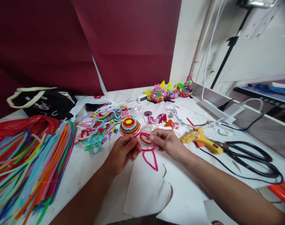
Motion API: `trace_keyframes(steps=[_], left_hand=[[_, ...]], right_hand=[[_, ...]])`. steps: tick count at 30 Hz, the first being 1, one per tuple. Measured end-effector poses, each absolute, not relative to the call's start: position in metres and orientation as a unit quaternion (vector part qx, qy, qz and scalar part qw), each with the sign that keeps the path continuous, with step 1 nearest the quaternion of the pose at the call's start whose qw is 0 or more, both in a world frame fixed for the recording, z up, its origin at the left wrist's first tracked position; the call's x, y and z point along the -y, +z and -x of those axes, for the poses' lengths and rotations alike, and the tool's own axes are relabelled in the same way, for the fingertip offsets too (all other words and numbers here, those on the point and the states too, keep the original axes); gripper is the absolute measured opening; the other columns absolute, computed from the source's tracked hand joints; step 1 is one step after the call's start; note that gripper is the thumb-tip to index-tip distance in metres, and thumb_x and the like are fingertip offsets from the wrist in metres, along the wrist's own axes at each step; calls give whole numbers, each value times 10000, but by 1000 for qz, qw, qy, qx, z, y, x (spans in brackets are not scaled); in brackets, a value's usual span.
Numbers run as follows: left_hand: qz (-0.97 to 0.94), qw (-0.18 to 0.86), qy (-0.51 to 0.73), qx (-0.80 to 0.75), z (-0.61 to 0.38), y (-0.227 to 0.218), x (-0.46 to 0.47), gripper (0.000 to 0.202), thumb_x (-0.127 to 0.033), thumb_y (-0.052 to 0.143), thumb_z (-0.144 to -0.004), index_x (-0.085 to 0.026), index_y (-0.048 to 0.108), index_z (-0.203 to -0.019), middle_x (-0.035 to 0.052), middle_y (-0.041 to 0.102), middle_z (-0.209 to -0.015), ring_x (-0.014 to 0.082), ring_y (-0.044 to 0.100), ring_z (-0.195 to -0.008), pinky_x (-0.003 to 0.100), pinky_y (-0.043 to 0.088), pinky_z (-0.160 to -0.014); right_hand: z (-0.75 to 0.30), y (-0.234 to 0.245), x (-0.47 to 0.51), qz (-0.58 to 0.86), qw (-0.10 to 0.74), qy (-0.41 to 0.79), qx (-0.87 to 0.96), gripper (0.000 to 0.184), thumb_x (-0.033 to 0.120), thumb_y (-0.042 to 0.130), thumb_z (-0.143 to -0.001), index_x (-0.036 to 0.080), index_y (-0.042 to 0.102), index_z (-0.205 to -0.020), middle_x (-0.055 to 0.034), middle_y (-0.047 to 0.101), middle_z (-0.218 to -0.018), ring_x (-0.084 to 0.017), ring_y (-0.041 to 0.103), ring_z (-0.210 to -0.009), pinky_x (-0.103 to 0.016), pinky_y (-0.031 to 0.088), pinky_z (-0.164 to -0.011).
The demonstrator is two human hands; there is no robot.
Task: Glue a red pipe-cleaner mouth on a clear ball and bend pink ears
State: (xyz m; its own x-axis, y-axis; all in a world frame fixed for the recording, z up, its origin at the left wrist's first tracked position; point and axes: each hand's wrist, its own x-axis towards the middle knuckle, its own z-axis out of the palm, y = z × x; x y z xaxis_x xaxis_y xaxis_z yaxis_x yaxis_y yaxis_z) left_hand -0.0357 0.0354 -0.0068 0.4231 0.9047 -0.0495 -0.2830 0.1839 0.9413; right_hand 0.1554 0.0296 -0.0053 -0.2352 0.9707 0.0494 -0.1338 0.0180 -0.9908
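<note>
Between my two hands is a bright pink pipe cleaner point(149, 159), bent into loops, with a pointed loop hanging below my fingers. My left hand point(123, 150) pinches it on the left side, thumb against fingers. On the other side my right hand point(167, 143) pinches its upper right part. A red curved piece point(144, 139) shows inside the upper loop; I cannot tell whether it is joined to it. Just behind my left hand sits a round dome coiled in coloured rings point(130, 125). Under the pink shape lies a cut white paper sheet point(144, 190).
Many pipe cleaners point(60, 156) lie at the left beside a black bag point(47, 104). Tangled coloured scraps point(102, 125) spread behind my hands. To the right are a yellow glue gun point(203, 140) and large black scissors point(250, 156). Decorated fish-like figures point(158, 94) and a small digital display point(142, 98) stand behind.
</note>
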Motion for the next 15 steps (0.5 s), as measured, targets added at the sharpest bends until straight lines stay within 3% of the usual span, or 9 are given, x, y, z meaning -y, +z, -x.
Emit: trace_keyframes(steps=[7, 15], left_hand=[[-483, 723, 381, -315, 34, -8, -30, 273, -353, 737, -772, -138, 588, -695, -9, 630, -573, 46, 472, -390, 156, 299, -360], [-458, 748, 370, -308, 35, -9, -30, 256, -337, 741, -773, -136, 595, -709, -14, 628, -569, 37, 480, -400, 135, 324, -369]], right_hand=[[-158, -9, -33, 388, 520, 588, 483, 379, 501, 748, -705, 156, 590, -728, 57, 504, -511, -56, 387, -396, -202, 263, -384], [-161, -10, -33, 376, 494, 612, 490, 361, 477, 750, -722, 145, 612, -753, 31, 556, -593, -48, 404, -414, -206, 274, -406]])
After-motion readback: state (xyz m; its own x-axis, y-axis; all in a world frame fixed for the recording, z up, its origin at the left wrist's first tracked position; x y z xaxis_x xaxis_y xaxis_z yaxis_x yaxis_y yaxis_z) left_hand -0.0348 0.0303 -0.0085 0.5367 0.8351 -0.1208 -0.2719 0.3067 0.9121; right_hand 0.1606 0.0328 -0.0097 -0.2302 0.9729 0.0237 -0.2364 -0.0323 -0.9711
